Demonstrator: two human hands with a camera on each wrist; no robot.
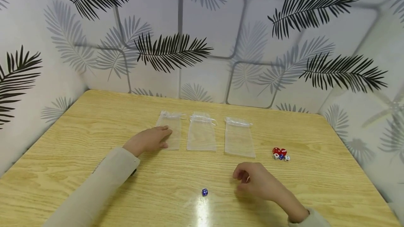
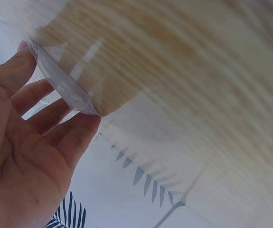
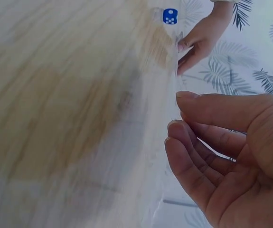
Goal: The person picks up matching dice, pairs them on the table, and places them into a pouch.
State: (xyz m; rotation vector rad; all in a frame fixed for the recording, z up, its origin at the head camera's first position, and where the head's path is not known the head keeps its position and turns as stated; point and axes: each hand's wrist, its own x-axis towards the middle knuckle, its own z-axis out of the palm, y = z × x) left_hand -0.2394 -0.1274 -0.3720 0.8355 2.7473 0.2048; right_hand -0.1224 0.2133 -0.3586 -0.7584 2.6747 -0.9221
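Observation:
Three sheer white drawstring pouches lie in a row on the table. My left hand (image 1: 150, 139) rests on the left pouch (image 1: 174, 136), covering part of its left side. In the left wrist view, thumb and fingertips touch the pouch (image 2: 62, 85), whose edge bows between them. The middle pouch (image 1: 202, 136) and right pouch (image 1: 239, 139) lie flat. Above the table, my right hand (image 1: 257, 181) has loosely curled fingers and holds nothing. A single blue die (image 1: 204, 192) sits to its left, near the front.
A small group of dice (image 1: 281, 154), red, white and blue, lies to the right of the pouches. The wooden table (image 1: 151, 192) meets a leaf-patterned wall (image 1: 208, 80) at its back edge. A small dark object (image 1: 134, 172) shows beside the left sleeve.

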